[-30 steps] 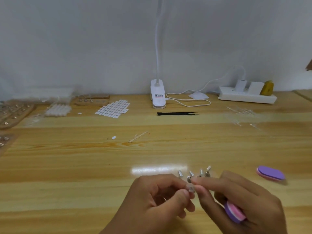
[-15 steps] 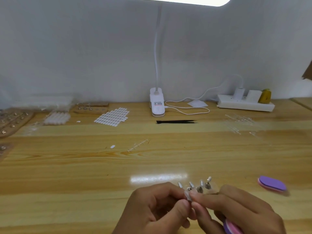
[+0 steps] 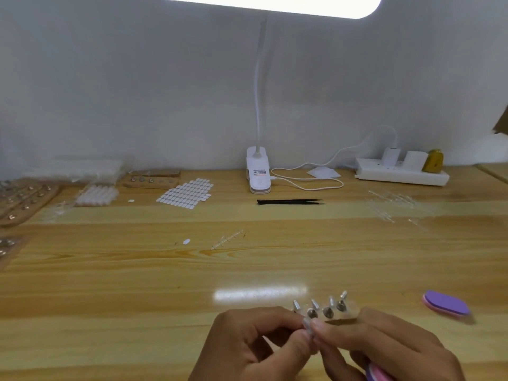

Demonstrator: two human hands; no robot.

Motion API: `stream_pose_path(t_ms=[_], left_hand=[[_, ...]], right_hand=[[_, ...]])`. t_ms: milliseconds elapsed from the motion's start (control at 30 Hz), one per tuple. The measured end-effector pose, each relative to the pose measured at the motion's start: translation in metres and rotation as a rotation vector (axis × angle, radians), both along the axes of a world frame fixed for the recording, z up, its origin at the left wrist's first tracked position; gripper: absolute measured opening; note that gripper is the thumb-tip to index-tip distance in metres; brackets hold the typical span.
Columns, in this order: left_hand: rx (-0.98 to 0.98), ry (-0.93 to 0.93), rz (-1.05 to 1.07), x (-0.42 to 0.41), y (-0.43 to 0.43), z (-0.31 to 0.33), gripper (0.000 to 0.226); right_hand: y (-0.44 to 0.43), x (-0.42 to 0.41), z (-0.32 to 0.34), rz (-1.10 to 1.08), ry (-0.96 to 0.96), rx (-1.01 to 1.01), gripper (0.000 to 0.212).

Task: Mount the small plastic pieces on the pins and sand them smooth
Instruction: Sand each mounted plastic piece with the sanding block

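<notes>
pale wooden desk (image 3: pixel 137 298) before a grey wall (image 3: pixel 137 78). near its front edge the left hand (image 3: pixel 255 345) and the right hand (image 3: pixel 384 347) meet fingertip to fingertip, and both pinch one small plastic piece (image 3: pixel 308 325), clear and hard to see. the right hand also holds a pink sanding block (image 3: pixel 378 373) under its last fingers. the pins (image 3: pixel 328 310) stand in a row in a clear base (image 3: pixel 349 314) just behind the fingertips; if the base touches the right hand i cannot tell.

i think the main risk is a slip: the piece is tiny and smooth, so uneven pressure could make it jump away and get lost on the glossy desk. pushing it off centre on a pin may tip the light base. the block crowds the right hand, so the fingers are less free, and a pin could prick a fingertip.
</notes>
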State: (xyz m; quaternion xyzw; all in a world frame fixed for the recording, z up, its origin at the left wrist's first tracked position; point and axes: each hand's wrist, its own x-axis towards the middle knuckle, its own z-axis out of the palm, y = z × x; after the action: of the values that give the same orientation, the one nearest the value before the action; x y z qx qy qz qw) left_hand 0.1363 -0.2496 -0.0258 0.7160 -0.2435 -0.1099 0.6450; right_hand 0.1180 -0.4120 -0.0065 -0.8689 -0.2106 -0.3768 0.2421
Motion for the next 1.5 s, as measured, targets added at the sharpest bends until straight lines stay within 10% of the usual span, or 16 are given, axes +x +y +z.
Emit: stream_pose_path(t_ms=[1100, 1500], left_hand=[[-0.144, -0.121, 0.120, -0.008, -0.005, 0.005, 0.012], [0.040, -0.326, 0.279, -0.011, -0.005, 0.006, 0.013]], right_hand=[[-0.012, -0.022, -0.025, 0.159, 0.012, 0.363, 0.013], [-0.014, -0.020, -0.029, 0.106, 0.029, 0.163, 0.014]])
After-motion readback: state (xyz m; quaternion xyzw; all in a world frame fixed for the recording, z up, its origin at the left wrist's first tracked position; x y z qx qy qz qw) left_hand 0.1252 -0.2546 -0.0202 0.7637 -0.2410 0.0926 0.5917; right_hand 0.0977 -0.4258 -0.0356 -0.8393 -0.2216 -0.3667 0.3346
